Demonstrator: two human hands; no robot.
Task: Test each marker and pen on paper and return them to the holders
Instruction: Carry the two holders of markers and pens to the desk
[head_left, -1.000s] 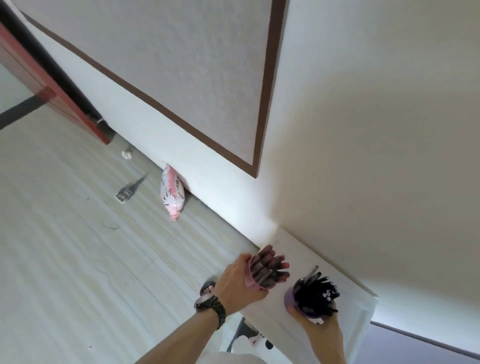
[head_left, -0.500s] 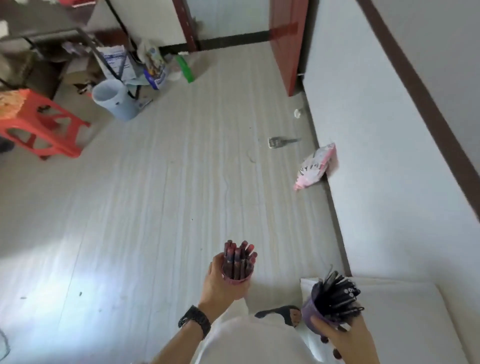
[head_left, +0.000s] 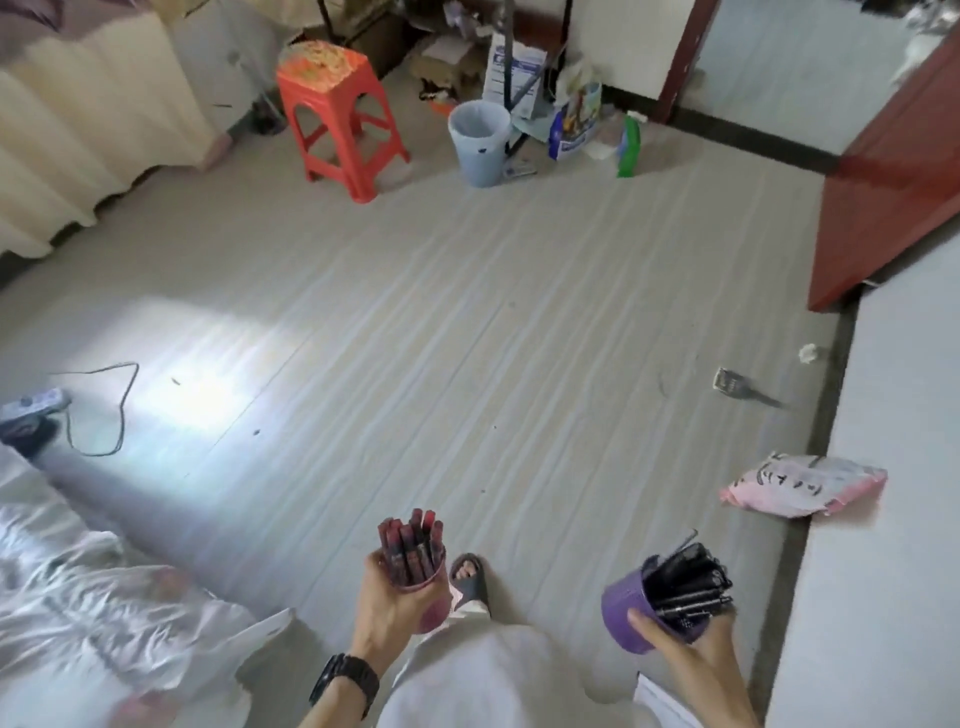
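My left hand (head_left: 387, 608) grips a pink holder (head_left: 434, 603) packed with several dark red markers (head_left: 410, 545), held upright above the floor. My right hand (head_left: 691, 649) holds a purple holder (head_left: 623, 616) tilted to the right, filled with several black pens (head_left: 685, 582). Both holders are in the air in front of my body, apart from each other. A corner of white paper (head_left: 660, 701) shows under my right forearm.
A sandalled foot (head_left: 470, 577) stands on the pale floor between the hands. A pink packet (head_left: 802, 486) lies by the right wall. An orange stool (head_left: 337, 114) and a blue bin (head_left: 478, 140) stand far off. White bedding (head_left: 78, 597) lies at the left.
Both hands lifted the holders off the white surface by the wall. The view swung left from the wall to the open room and floor, and the hands stay low in front of me.
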